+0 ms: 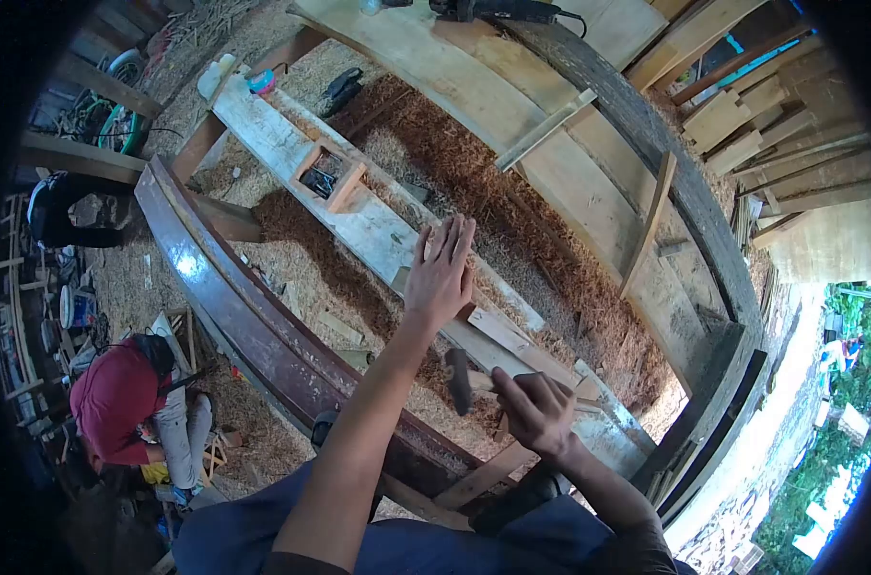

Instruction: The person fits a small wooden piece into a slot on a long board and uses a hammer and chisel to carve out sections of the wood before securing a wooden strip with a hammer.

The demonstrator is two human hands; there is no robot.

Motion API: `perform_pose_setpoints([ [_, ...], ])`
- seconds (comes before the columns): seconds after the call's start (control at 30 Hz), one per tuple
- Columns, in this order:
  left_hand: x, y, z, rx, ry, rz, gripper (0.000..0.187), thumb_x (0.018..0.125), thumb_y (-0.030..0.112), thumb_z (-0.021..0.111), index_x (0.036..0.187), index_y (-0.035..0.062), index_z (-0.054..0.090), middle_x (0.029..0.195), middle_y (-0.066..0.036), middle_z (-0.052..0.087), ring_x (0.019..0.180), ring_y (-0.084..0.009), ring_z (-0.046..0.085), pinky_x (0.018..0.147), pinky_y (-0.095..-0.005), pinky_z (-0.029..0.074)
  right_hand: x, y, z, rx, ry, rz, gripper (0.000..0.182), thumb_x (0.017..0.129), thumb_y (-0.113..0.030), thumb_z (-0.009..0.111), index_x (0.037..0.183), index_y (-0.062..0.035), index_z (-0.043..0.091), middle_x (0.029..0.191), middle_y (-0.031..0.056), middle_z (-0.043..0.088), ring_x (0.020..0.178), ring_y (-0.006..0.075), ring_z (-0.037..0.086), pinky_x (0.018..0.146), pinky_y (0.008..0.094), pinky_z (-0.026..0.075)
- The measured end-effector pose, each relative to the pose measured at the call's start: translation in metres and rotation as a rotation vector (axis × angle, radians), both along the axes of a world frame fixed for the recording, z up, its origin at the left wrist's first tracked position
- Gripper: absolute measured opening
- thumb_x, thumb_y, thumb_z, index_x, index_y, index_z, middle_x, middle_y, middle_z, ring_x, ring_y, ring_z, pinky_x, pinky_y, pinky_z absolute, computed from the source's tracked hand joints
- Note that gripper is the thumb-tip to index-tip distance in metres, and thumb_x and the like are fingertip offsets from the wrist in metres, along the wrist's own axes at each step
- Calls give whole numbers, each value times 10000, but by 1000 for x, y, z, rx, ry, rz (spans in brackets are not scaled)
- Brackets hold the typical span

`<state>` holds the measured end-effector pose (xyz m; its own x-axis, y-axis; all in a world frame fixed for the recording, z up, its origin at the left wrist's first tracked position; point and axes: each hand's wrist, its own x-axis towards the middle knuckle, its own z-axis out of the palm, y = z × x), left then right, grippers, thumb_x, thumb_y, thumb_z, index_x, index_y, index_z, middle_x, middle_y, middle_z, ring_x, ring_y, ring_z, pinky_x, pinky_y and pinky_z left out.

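Note:
My right hand is wrapped round the handle of a hammer, and the dark hammer head points to the left over the bench. My left hand has its fingers stretched out, palm down, at the upper end of a narrow wooden piece. Whether the palm presses on that wood or just hovers cannot be made out. Both hands are over a long white-stained plank. Farther up the plank sits a small wooden box with dark small items inside, perhaps nails.
A curved brown-painted timber runs along the left. Wide boards with crosspieces lie at the right, a power tool on top. Wood shavings cover the ground. A person in a red shirt crouches at lower left.

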<state>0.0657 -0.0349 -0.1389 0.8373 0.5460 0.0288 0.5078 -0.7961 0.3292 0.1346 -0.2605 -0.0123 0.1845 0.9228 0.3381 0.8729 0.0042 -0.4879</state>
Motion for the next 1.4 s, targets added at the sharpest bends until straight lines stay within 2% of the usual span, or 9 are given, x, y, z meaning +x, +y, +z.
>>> perform_pose_setpoints([
  [0.1,0,1,-4,18,-14,1,755,964,230,526,1629,86,197,1650,-135,320,1531,-285,285,1289,-506,158,6,-2,-13,99,8,-95,562,802,-57,750,1348,-157,662,810,29,618,636,173,629,495,342,505],
  [0.23,3,3,-1,15,-85,2,757,959,229,531,1626,78,207,1642,-143,333,1524,-293,300,1284,-512,167,25,-8,-36,-240,-99,-244,472,843,-66,741,1308,-103,672,790,36,594,636,179,627,504,344,491],
  [0.43,0,1,-2,16,-45,-8,743,964,228,517,1624,75,212,1633,-154,350,1498,-317,347,1272,-512,198,14,-9,-19,118,-43,-2,493,844,-40,729,1321,-151,666,758,4,549,610,168,582,493,325,474],
  [0.5,1,1,-4,27,-74,-7,741,968,233,518,1624,75,212,1636,-155,345,1498,-322,346,1271,-513,197,13,-8,-32,-3,-69,-50,359,850,-16,727,1204,-68,702,757,40,591,563,176,570,484,353,456],
  [0.53,-1,-3,-4,27,-78,-8,741,968,233,518,1624,75,212,1636,-155,345,1498,-322,346,1271,-513,197,12,2,-25,-449,-43,-211,332,880,-32,710,1211,-51,706,758,45,601,571,192,596,488,358,470],
  [0.77,1,1,-2,10,-80,-19,755,962,240,538,1622,66,213,1629,-168,355,1507,-322,332,1276,-516,193,6,-6,-13,-47,33,-29,332,888,-80,721,1215,-38,682,798,78,637,646,236,638,553,369,510],
  [0.9,2,2,0,6,-98,-9,746,958,229,538,1615,55,232,1626,-166,357,1513,-317,319,1277,-513,188,2,-10,-42,-260,399,-464,226,935,-154,719,1117,-38,651,771,81,614,658,237,615,617,378,488],
  [1.07,1,3,-10,-7,-49,-9,718,949,279,532,1593,66,298,1642,-139,341,1538,-293,285,1300,-510,107,12,-16,-72,-453,419,-688,595,782,-345,875,1189,-53,552,998,142,655,962,284,627,797,416,492],
  [1.4,-22,-4,-14,-10,-409,-281,246,1007,262,522,1028,56,653,1090,-98,640,1101,-294,557,1019,-493,417,12,-7,-77,-409,553,-765,550,760,-266,878,1182,-92,571,1005,100,727,873,321,708,754,424,532],
])
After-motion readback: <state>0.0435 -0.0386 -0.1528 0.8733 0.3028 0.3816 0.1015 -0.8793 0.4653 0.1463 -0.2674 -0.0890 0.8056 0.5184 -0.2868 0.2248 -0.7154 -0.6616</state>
